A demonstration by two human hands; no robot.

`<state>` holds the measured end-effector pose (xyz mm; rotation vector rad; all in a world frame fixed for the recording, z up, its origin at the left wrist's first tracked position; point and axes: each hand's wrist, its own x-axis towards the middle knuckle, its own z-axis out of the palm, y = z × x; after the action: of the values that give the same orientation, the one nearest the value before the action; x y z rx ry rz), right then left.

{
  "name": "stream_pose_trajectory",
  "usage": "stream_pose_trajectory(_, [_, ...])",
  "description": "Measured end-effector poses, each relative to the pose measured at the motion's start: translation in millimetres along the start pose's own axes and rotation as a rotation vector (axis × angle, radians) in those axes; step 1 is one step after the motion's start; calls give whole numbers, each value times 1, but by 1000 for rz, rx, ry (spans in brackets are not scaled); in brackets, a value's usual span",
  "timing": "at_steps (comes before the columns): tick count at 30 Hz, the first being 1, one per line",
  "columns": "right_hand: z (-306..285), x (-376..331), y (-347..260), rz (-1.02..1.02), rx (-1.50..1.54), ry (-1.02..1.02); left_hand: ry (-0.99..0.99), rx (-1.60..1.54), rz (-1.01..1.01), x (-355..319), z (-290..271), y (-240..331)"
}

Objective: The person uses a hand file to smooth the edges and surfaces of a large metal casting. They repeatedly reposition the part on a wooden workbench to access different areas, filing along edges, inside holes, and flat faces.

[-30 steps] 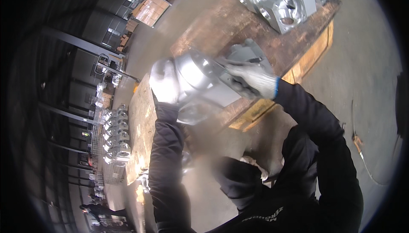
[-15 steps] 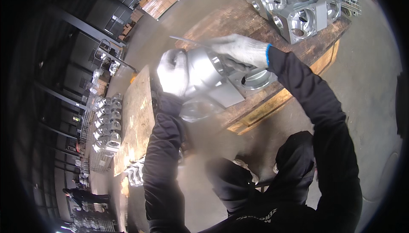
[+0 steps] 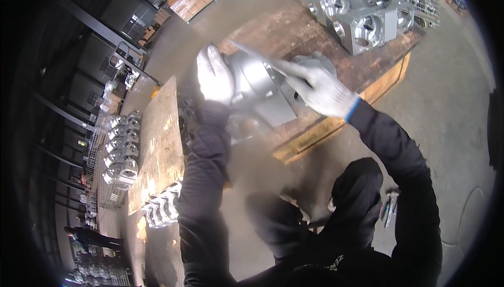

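A: Grey cast-metal housings, machined and bored, fill the wire-mesh crate (image 3: 113, 150) at far left; a bare wooden pallet top (image 3: 160, 140) lies just right of it, with more such castings at its near end. No labels readable there.

B: And the hands?

A: Left hand (image 3: 213, 74), in a white knit glove, is pressed flat with fingers wrapped over the left end of a large silvery cast-metal housing with a round bore (image 3: 257, 90). Right hand (image 3: 320, 88), white knit glove with a blue cuff, is closed over the housing's right upper side. Both clamped on it; neither palm is free.

B: Where does the housing sit relative to the grip?

A: Between the two hands, long axis running left to right across the view, lifted or tilted at the near edge of the worn brown wooden pallet (image 3: 325, 129). Whether its base touches the boards, I cannot tell; motion blur. Both hands look equally near.

B: Packages, signs?

A: Stacked tan cardboard cartons (image 3: 191, 1) upper left of centre, rectangular. A cluster of silvery block-shaped castings (image 3: 362, 9) stands at the pallet's far right end, well apart from the held one. No signs visible.
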<state>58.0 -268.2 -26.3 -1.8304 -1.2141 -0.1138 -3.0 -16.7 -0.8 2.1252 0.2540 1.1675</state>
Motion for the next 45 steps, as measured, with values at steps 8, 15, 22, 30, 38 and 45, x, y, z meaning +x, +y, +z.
stream_pose_trajectory(8, [78,-22,-10,146,332,354,111,268,292,8,4,-8])
stream_pose_trajectory(15, [133,-22,-32,297,456,614,-22,806,759,12,-4,6])
stream_pose_trajectory(22, [165,-21,-25,477,483,677,-310,928,918,16,-7,17])
stream_pose_trajectory(30, [165,-32,-41,467,476,760,-498,1073,690,14,13,43])
stream_pose_trajectory(38, [143,-34,-47,615,1375,607,-481,1036,564,4,52,59])
stream_pose_trajectory(45, [130,-26,-20,755,1676,416,-750,1117,381,7,74,82])
